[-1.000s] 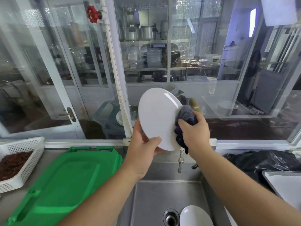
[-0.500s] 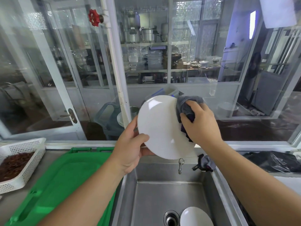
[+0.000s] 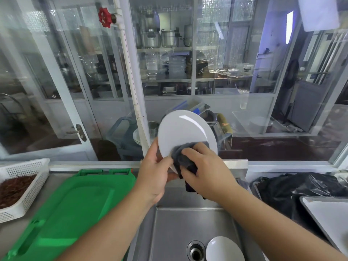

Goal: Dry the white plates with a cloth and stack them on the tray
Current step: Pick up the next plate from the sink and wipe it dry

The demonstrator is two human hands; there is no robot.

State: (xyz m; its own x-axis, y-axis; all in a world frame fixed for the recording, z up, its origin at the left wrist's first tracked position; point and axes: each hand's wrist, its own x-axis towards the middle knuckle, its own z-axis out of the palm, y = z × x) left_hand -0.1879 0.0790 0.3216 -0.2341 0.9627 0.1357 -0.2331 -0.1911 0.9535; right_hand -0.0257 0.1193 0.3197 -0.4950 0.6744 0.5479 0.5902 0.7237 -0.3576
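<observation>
A white plate (image 3: pixel 183 131) is held upright above the steel sink (image 3: pixel 169 227), its face turned toward me. My left hand (image 3: pixel 154 174) grips its lower left rim. My right hand (image 3: pixel 205 170) presses a dark grey cloth (image 3: pixel 183 158) against the lower part of the plate's face. A second white plate (image 3: pixel 224 249) lies in the sink beside the drain (image 3: pixel 195 251). A white tray (image 3: pixel 331 217) sits at the right edge of the counter, partly cut off by the frame.
A green plastic lid (image 3: pixel 62 213) covers the counter to the left of the sink. A white perforated basket (image 3: pixel 26 183) of dried red chillies stands at the far left. A black plastic bag (image 3: pixel 301 187) lies behind the tray. Glass windows rise just behind the sink.
The cloth and my right hand slid from the plate's upper right edge down onto its lower face. The plate tilted so its face shows more. My left hand shifted slightly right.
</observation>
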